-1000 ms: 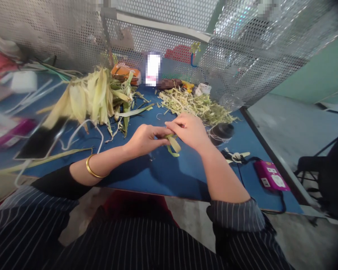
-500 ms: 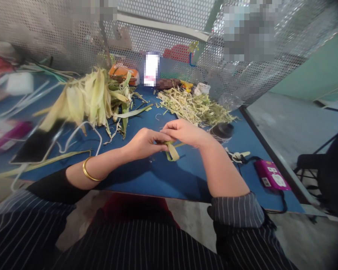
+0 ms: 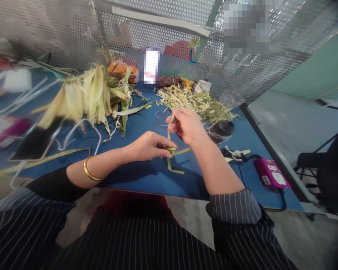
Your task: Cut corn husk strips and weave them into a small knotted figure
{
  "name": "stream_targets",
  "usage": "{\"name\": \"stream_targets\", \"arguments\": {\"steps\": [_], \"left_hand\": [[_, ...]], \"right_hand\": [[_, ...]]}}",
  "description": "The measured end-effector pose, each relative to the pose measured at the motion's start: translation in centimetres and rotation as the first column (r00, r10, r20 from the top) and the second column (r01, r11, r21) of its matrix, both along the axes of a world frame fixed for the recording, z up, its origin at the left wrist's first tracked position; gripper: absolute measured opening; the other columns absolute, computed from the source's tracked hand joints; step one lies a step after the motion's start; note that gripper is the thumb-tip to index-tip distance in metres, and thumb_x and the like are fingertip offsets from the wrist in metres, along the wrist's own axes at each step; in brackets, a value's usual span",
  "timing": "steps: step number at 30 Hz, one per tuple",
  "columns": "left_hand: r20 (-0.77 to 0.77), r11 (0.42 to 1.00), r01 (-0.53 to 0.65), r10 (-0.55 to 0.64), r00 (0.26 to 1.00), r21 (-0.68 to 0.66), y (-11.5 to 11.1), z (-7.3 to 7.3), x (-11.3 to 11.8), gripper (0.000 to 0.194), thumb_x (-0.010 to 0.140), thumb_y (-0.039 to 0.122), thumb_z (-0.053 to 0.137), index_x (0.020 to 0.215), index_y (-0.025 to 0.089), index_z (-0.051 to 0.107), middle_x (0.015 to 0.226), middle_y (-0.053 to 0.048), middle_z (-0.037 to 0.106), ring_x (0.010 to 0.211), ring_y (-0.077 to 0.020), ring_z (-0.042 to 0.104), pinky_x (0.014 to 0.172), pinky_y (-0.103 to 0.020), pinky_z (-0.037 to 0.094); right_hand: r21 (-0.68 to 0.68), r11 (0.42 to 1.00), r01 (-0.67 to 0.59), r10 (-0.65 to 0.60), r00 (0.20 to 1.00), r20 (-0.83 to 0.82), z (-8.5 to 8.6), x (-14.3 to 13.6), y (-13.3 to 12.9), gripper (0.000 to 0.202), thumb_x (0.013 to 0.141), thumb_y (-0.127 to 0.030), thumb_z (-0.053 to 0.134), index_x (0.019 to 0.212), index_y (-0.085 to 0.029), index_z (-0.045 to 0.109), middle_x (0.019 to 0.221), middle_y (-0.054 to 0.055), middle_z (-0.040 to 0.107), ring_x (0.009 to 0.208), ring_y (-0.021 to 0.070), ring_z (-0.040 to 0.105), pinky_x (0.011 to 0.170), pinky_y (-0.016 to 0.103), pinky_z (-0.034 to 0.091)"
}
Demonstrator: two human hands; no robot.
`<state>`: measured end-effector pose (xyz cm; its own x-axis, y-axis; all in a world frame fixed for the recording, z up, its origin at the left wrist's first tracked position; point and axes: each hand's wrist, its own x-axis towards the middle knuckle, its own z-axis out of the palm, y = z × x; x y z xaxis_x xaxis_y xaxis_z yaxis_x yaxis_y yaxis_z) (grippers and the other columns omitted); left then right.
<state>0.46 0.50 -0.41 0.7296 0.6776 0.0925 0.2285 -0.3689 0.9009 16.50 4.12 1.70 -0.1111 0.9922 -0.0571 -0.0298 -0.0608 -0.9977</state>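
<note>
Between thumb and fingers my left hand (image 3: 153,145) pinches a small folded piece of corn husk (image 3: 171,150) above the blue table (image 3: 146,176). Narrow strips stick out of that piece: one hangs down and bends right, another points toward my right forearm. My right hand (image 3: 186,125) is higher and farther forward, pinching the top end of a strip (image 3: 169,133) that runs up from the folded piece. Something small and red shows under my right palm; I cannot make out what it is.
A bundle of corn husks (image 3: 87,95) lies at the back left, shredded husk (image 3: 197,103) at the back right. A dark thread spool (image 3: 222,131) stands beside my right forearm. A purple packet (image 3: 272,173), a lit phone (image 3: 151,65) and a white cable (image 3: 81,125) are also here.
My right hand has moved up and away from my left, drawing a strip upward. The loop under my left fingers is now a strip with a loose end. My left hand stays nearly in place.
</note>
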Motion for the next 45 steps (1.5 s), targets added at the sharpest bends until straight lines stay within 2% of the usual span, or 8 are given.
{"name": "stream_targets", "arguments": {"steps": [6, 12, 17, 20, 23, 32, 39, 45], "left_hand": [[0.066, 0.981, -0.031, 0.044, 0.997, -0.191, -0.1, 0.7, -0.1, 0.028, 0.072, 0.025, 0.069, 0.098, 0.015, 0.074, 0.079, -0.004, 0.072, 0.056, -0.0091, 0.057, 0.056, -0.022, 0.048], [0.193, 0.941, -0.147, 0.212, 0.958, -0.306, -0.3, 0.9, 0.1, 0.022, 0.068, 0.022, 0.073, 0.088, 0.013, 0.075, 0.073, -0.005, 0.071, 0.053, -0.0083, 0.056, 0.056, -0.022, 0.049], [0.324, 0.821, -0.307, 0.491, 0.808, -0.481, 1.1, 0.5, -0.4, 0.018, 0.068, 0.022, 0.075, 0.083, 0.013, 0.074, 0.076, -0.005, 0.072, 0.054, -0.0065, 0.057, 0.059, -0.021, 0.050], [0.333, 0.772, -0.323, 0.554, 0.763, -0.547, 1.7, 0.2, -0.7, 0.023, 0.067, 0.024, 0.076, 0.088, 0.014, 0.074, 0.083, -0.006, 0.072, 0.059, -0.0071, 0.059, 0.063, -0.022, 0.051], [0.327, 0.783, -0.300, 0.529, 0.783, -0.545, 1.6, -0.2, -0.6, 0.024, 0.066, 0.024, 0.076, 0.088, 0.014, 0.074, 0.086, -0.007, 0.072, 0.064, -0.0089, 0.061, 0.066, -0.023, 0.052], [0.263, 0.760, -0.326, 0.538, 0.801, -0.563, 0.7, -0.3, 0.5, 0.017, 0.063, 0.024, 0.079, 0.073, 0.012, 0.072, 0.071, -0.007, 0.071, 0.056, -0.0104, 0.061, 0.064, -0.027, 0.053], [0.343, 0.712, -0.323, 0.621, 0.705, -0.624, 1.3, -0.1, -0.2, 0.023, 0.065, 0.024, 0.078, 0.084, 0.013, 0.071, 0.081, -0.006, 0.073, 0.068, -0.0119, 0.066, 0.075, -0.028, 0.053], [0.436, 0.751, -0.263, 0.590, 0.679, -0.606, 1.8, 0.1, -0.7, 0.020, 0.073, 0.018, 0.070, 0.093, 0.015, 0.072, 0.085, -0.006, 0.073, 0.083, -0.0139, 0.068, 0.078, -0.025, 0.051]], "right_hand": [[0.394, 0.901, 0.179, -0.160, 0.984, -0.081, -0.3, -0.6, -0.3, 0.029, 0.093, -0.048, 0.040, 0.081, -0.022, 0.044, 0.074, -0.003, 0.063, 0.057, 0.0070, 0.063, 0.059, 0.021, 0.050], [0.623, 0.781, 0.044, -0.180, 0.971, 0.156, 0.2, 0.0, -0.8, 0.026, 0.094, -0.047, 0.039, 0.091, -0.023, 0.047, 0.094, 0.001, 0.063, 0.073, 0.0100, 0.065, 0.075, 0.029, 0.051], [0.776, 0.546, 0.314, -0.643, 0.752, 0.148, 1.0, 2.2, -1.9, 0.026, 0.087, -0.046, 0.052, 0.085, -0.021, 0.057, 0.090, 0.004, 0.058, 0.083, 0.0145, 0.058, 0.079, 0.032, 0.046], [0.517, 0.768, 0.378, -0.528, 0.831, 0.176, 0.2, 2.6, -1.8, 0.038, 0.086, -0.052, 0.050, 0.069, -0.019, 0.057, 0.063, 0.000, 0.050, 0.059, 0.0112, 0.051, 0.059, 0.027, 0.042], [0.129, 0.988, 0.090, -0.103, 0.990, 0.096, -1.1, 2.0, -1.5, 0.038, 0.080, -0.052, 0.058, 0.065, -0.017, 0.059, 0.056, -0.003, 0.048, 0.046, 0.0073, 0.043, 0.048, 0.024, 0.035], [0.055, 0.967, 0.250, -0.237, 0.955, -0.180, -2.8, 0.7, -0.6, 0.027, 0.070, -0.040, 0.072, 0.063, -0.017, 0.059, 0.050, -0.006, 0.047, 0.042, 0.0050, 0.043, 0.043, 0.020, 0.035], [-0.104, 0.993, 0.060, -0.064, 0.997, -0.032, -3.7, 1.5, -0.3, 0.025, 0.069, -0.040, 0.070, 0.076, -0.017, 0.064, 0.067, 0.000, 0.066, 0.054, 0.0098, 0.060, 0.052, 0.022, 0.046], [0.131, 0.979, -0.158, 0.135, 0.976, 0.171, -3.6, -1.7, -2.9, 0.022, 0.073, -0.038, 0.067, 0.077, -0.016, 0.069, 0.076, 0.003, 0.069, 0.073, 0.0142, 0.061, 0.075, 0.029, 0.047]]}}
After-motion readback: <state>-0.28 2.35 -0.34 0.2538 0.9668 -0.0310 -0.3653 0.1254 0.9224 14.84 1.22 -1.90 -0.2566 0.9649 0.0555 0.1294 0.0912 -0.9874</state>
